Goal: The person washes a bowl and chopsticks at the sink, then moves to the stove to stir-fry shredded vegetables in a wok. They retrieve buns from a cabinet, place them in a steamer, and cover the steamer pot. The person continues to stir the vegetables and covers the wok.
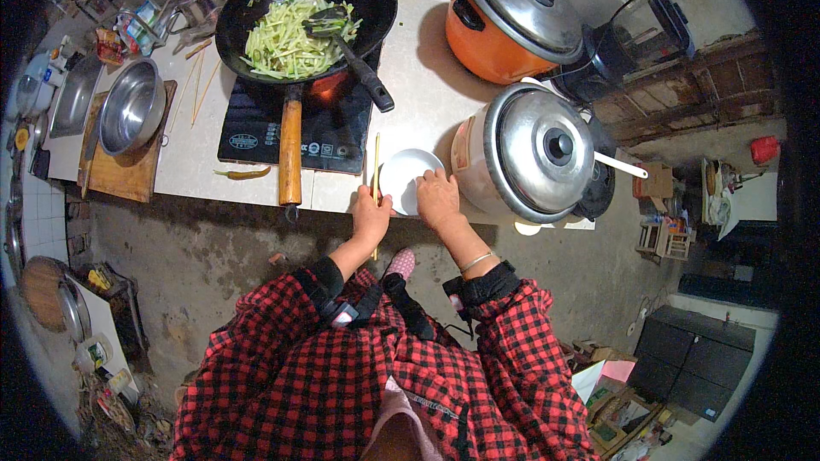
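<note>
My left hand (371, 218) grips a pair of thin chopsticks (377, 160) held upright in the picture, its thumb by the rim of a white bowl (405, 169). Over the bowl's right side lies my right hand (439, 197), fingers bent at or inside the rim; whether it grips the bowl cannot be made out. Behind them a black wok (237, 13) with a wooden handle (291, 147) rests on an induction cooker (250, 121). Shredded pale green vegetable (282, 38) fills its middle, and a black spatula (362, 73) leans in it.
At right stand a lidded pot (474, 160) and an orange lidded cooker (493, 45). A dried chili pepper (246, 174) lies near the counter's front edge. Farther left, a steel basin (131, 105) sits on a wooden cutting board (128, 173), with a kettle (198, 0) behind.
</note>
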A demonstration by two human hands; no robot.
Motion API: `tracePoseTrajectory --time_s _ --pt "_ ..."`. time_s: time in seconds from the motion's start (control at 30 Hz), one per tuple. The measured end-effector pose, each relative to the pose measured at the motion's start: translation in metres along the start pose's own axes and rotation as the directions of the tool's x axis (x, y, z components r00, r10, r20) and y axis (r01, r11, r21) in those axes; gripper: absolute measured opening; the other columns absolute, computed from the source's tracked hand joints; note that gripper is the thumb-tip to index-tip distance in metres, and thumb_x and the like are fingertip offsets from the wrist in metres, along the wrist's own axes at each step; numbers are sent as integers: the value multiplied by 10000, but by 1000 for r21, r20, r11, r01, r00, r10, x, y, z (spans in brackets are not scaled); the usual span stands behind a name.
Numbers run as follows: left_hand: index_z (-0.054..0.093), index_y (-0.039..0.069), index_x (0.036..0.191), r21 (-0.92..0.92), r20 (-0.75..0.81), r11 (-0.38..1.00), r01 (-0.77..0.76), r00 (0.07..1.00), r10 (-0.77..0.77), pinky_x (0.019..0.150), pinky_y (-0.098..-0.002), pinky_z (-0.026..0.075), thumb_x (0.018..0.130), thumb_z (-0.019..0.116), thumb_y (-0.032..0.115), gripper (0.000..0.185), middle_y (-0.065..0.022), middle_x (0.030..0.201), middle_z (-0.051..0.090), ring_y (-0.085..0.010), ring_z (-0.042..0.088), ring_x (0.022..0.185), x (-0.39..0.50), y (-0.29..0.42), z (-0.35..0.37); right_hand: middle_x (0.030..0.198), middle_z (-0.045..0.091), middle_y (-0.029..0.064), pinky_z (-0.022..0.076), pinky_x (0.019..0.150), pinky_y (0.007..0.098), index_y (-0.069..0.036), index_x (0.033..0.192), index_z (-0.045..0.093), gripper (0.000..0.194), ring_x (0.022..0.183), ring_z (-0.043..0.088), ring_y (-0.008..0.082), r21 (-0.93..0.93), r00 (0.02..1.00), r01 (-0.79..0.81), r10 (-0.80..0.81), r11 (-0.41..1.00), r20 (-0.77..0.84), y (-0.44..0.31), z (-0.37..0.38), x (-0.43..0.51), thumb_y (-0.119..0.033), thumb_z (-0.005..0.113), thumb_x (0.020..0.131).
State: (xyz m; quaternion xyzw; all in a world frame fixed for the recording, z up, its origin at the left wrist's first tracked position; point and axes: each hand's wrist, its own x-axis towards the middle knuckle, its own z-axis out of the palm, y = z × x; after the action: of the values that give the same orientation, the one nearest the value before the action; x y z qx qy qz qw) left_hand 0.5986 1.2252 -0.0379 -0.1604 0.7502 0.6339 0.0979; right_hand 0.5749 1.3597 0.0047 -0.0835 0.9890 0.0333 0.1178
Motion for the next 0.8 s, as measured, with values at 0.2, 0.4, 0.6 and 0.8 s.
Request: tracePoseTrajectory --time_s 0.2,0.4,0.6,0.8 --pt "417 5 839 46 34 998 -33 999 32 506 -301 481 805 616 136 240 -99 667 575 -195 615 537 4 -6 0 873 597 74 391 762 423 -80 826 624 135 947 512 244 232 994 57 -34 971 -103 4 -28 -34 -170 590 731" --pt "486 9 760 305 180 919 -248 963 200 569 -328 468 777 650 186 241 -113 648 587 -242 617 631 -15 28 -33 715 575 109 436 626 381 -45 709 521 161 703 563 272 667 971 72 -206 742 123 88 -69 -152 -172 617 733" --pt "618 30 873 233 475 659 -715 675 565 644 -355 478 753 659 156 178 -120 831 599 -284 605 734 -48 135 -14 956 612 138 479 695 359 -64 967 642 227 796 606 273 414 902 -398 432 818 15 183 -95 -242 -85 646 741" --pt "631 66 980 143 395 437 -888 456 798 710 -344 477 681 708 147 319 -106 913 576 -275 594 810 -28 233 77 1208 487 116 389 901 381 -100 1170 524 477 1117 446 295 239 775 -267 356 934 -522 250 -131 -220 -57 662 716"
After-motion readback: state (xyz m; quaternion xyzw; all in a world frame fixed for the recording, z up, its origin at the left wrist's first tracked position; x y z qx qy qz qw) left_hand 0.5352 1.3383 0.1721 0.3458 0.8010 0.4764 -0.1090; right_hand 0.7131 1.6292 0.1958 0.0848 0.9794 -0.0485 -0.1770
